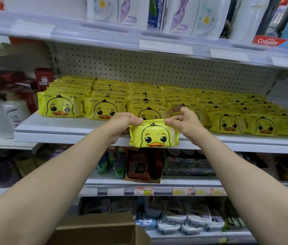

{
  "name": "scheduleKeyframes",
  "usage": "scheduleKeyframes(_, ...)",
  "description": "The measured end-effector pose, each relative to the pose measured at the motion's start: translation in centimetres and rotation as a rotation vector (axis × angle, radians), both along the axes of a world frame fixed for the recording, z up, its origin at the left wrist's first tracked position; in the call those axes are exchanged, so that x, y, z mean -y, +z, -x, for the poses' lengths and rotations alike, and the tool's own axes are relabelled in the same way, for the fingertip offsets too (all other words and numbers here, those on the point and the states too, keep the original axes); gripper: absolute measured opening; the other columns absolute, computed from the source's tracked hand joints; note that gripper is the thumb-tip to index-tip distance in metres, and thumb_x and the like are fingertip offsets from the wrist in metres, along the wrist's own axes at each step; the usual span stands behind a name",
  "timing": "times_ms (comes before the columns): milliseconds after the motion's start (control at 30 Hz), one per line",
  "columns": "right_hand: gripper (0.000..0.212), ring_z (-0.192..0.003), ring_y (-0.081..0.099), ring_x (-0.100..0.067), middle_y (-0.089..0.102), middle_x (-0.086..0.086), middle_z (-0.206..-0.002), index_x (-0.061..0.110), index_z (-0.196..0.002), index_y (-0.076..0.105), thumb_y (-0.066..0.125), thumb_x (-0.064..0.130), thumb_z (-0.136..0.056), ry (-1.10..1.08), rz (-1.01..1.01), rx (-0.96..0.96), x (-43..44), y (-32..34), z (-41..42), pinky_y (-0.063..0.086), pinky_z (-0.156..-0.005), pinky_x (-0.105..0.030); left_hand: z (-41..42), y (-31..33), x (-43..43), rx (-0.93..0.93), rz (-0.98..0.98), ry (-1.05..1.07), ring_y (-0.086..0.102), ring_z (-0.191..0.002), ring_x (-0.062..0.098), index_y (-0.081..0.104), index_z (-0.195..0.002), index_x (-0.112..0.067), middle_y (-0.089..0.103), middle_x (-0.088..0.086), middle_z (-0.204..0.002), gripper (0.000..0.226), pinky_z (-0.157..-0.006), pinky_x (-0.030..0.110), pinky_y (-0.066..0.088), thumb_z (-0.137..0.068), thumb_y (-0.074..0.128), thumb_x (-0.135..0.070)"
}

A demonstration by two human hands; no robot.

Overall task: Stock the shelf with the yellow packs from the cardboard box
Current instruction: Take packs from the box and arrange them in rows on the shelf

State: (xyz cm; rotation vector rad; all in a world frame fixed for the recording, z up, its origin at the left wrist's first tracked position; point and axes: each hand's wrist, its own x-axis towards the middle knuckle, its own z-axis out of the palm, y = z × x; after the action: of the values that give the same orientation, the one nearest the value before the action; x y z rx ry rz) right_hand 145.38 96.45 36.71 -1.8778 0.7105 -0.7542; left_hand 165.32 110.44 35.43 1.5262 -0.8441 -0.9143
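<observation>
Our left hand (122,124) pinches the top left corner of a yellow pack (154,135), with thumb and fingers curled over the wrapper's upper edge. Our right hand (187,123) pinches the top right corner in the same way, its remaining fingers bent and lifted above. Between the two, the yellow pack hangs upright with its duck face toward us. Its lower half covers the front lip of the shelf (65,129), and we cannot tell whether its bottom touches the board.

Just behind the yellow pack stand rows of stocked packs (102,110), running back to the pegboard wall (157,68), with more rows to either side. The rows to its left stop short of the front lip and leave a strip of bare white board. Those to its right come nearer the lip.

We judge the job well advanced, since most of the shelf is filled. This pack seems meant for the front of the middle row and is not yet set down.

Well below the yellow pack, the cardboard box (100,227) shows only a flap and an outer side. Its inside is hidden, so we cannot say how many packs remain.
</observation>
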Motion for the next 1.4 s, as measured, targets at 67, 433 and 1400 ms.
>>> scheduleKeyframes(67, 0.028, -0.081, 0.072, -0.010, 0.076, -0.002, -0.087, 0.021, -0.102, 0.061, 0.079, 0.011, -0.083, -0.012, 0.033, -0.019, 1.1, 0.3, 1.2, 0.054, -0.081, -0.028, 1.4, 0.5, 1.0, 0.015, -0.003, 0.000, 0.056, -0.115, 0.025, 0.064, -0.072, -0.017, 0.073, 0.001, -0.102, 0.018, -0.109, 0.049, 0.035, -0.079, 0.079, -0.026)
scheduleKeyframes(433, 0.018, -0.085, 0.067, -0.012, 0.076, 0.003, -0.091, 0.018, -0.094, 0.077, 0.068, 0.003, -0.090, -0.001, 0.005, 0.043, 7.5, 1.1, 8.4, 0.055, -0.078, -0.026, 9.4, 1.5, 8.0, 0.042, 0.097, 0.015, 0.062, -0.098, 0.025, 0.066, -0.086, -0.020, 0.068, 0.006, -0.105, 0.006, -0.090, 0.043, 0.052, -0.090, 0.069, -0.019)
scheduleKeyframes(1400, 0.007, -0.096, 0.061, -0.011, 0.073, 0.005, -0.104, 0.024, -0.083, 0.072, 0.074, 0.029, -0.087, -0.287, 0.214, -0.192, 13.9, -1.2, 5.5, 0.042, -0.082, -0.019, 11.2, 1.0, 14.2, 0.836, -0.074, 0.466, 0.054, -0.107, 0.027, 0.074, -0.091, -0.035, 0.047, 0.004, -0.121, 0.007, -0.094, 0.027, 0.046, -0.085, 0.070, -0.033)
